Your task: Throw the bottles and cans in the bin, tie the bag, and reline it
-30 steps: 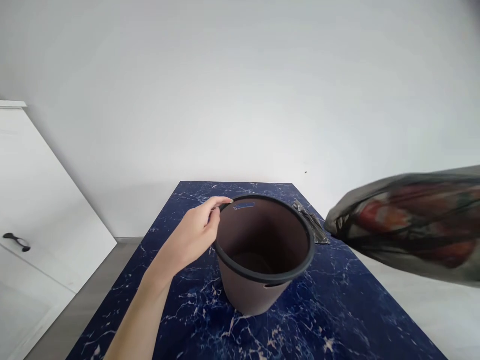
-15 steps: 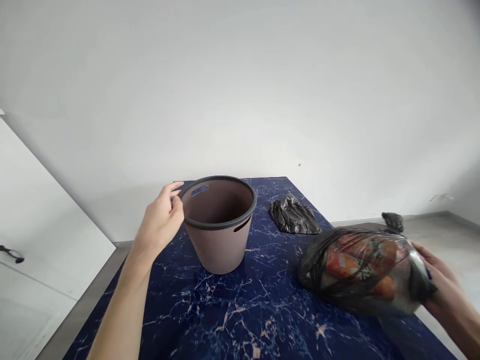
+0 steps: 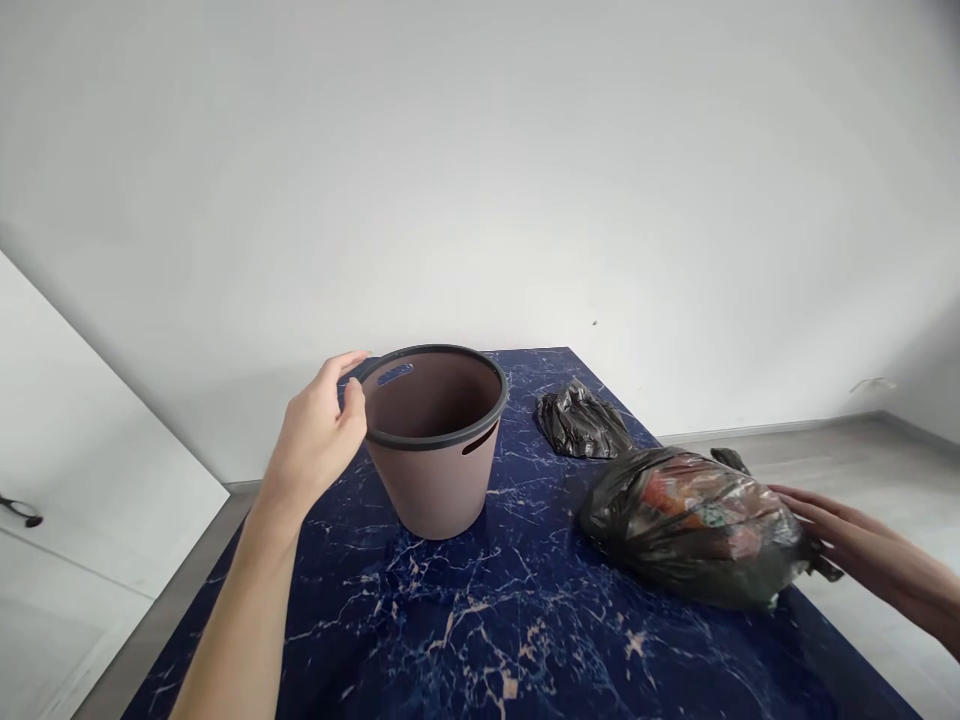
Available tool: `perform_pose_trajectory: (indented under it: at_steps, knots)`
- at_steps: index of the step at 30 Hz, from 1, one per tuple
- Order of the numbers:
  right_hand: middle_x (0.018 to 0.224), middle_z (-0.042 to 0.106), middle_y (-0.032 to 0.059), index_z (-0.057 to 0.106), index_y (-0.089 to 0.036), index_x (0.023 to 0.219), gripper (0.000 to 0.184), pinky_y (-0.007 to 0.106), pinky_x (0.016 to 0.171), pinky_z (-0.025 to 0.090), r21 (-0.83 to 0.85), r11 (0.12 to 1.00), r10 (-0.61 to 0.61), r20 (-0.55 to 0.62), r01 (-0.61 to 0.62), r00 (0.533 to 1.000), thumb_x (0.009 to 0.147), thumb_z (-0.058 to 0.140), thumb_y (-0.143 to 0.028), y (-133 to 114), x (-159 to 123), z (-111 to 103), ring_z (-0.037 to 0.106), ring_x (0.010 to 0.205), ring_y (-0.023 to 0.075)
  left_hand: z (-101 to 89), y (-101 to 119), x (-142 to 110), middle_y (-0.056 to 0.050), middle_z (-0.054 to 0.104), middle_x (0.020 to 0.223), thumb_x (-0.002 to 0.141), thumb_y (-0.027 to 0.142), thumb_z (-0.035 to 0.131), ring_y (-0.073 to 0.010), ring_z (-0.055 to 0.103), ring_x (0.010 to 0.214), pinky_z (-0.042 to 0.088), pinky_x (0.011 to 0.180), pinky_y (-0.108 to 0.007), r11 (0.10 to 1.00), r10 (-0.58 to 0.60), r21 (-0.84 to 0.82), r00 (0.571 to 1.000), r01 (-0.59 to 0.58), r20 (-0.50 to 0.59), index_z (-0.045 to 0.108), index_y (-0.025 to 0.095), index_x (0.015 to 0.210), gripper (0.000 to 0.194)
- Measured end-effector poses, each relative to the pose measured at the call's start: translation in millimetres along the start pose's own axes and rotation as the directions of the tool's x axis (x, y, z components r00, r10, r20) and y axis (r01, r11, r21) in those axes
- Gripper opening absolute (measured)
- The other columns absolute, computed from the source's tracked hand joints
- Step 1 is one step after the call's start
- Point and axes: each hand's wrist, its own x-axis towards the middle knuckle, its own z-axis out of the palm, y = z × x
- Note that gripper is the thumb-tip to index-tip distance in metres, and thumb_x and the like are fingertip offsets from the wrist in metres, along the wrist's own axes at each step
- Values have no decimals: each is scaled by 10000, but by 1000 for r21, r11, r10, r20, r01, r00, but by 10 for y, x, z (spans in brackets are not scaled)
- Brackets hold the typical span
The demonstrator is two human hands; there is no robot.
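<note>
My left hand [image 3: 319, 420] is at the left rim of a brown trash bin [image 3: 431, 490], its thumb and fingers apart and the fingertips at or just beside the rim. The bin stands upright with a dark grey rim and cut-out handles; its visible inside holds nothing. On the right, a filled black garbage bag [image 3: 690, 530] lies on the table, with red and orange wrappers showing through the thin plastic. My right hand [image 3: 832, 525] rests against the bag's right end, fingers stretched out; some of them are hidden behind it.
A crumpled black plastic bag [image 3: 581, 420] lies on the blue marble-patterned table [image 3: 420, 640] behind the filled one. The table's far edge is close to a white wall [image 3: 480, 180]. A white door or cabinet with a black handle [image 3: 21, 512] is at the left.
The filled garbage bag has come down onto the table and slightly left. My right hand has loosened its hold and straightened its fingers. My left hand stays by the bin's rim.
</note>
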Motion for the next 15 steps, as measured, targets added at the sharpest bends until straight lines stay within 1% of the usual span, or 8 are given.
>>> perform_pose_trajectory:
  at_steps: [2,3,5,6,8,9,12,15]
  knots:
    - [1164,776,312,860,-293,919,344,559,724,539,171,947,269,35,-271,963,688,886,-546,-76,-32,-46,780,1070,422,-13,69,-24,-53,672,1530,1030,326,512,-348,606,1432,520,1178,-542,1000,30,-1,999,-30,-14,668,271,1387,393]
    - [1243,757,302,832,-319,940,327,592,779,525,211,921,337,-10,-327,941,684,881,-515,-157,-73,-51,739,1179,431,-19,106,-40,-42,687,1509,1020,333,542,-346,613,1421,536,1161,-529,999,53,-2,998,-53,-29,692,283,1338,355]
    - [1328,725,268,761,-374,1005,294,627,827,488,152,949,301,-169,-277,938,736,845,-457,-413,-210,-9,668,1295,416,-28,176,-77,-21,699,1489,1013,330,576,-330,609,1427,559,1136,-497,993,121,-5,990,-121,-69,713,301,1277,298]
    - [1355,714,238,737,-397,1053,280,622,815,485,108,968,244,-205,-226,948,784,807,-431,-581,-301,44,682,1257,400,-29,206,-97,-12,707,1476,1016,322,582,-319,597,1442,551,1147,-487,987,162,-3,983,-163,-87,717,306,1261,280]
    - [1263,737,208,693,-402,1064,148,592,765,516,-85,993,-97,-204,81,974,918,670,-412,-951,-505,219,711,1158,377,-28,254,-138,5,728,1438,1029,323,586,-302,591,1451,524,1176,-472,971,237,12,967,-237,-93,726,317,1242,255]
    - [1182,747,186,684,-405,1047,106,579,763,540,-136,957,-277,-152,258,949,950,642,-393,-1128,-604,338,713,1119,374,-26,271,-157,12,738,1419,1039,342,585,-297,608,1431,528,1165,-460,965,261,20,962,-260,-77,731,325,1237,246]
    - [1210,720,133,666,-385,1171,221,550,929,578,-106,800,-575,146,591,805,1010,615,-243,-1515,-828,766,720,1119,334,-22,301,-203,17,734,1418,1065,452,578,-296,686,1310,603,998,-408,957,287,33,958,-287,21,743,351,1235,257]
    - [1285,684,118,637,-303,1250,269,512,1011,560,-27,695,-675,321,718,665,1039,567,-152,-1654,-932,1188,678,1197,295,-31,309,-227,15,725,1430,1064,522,590,-291,691,1286,590,1008,-403,935,346,44,932,-352,105,747,358,1241,287]
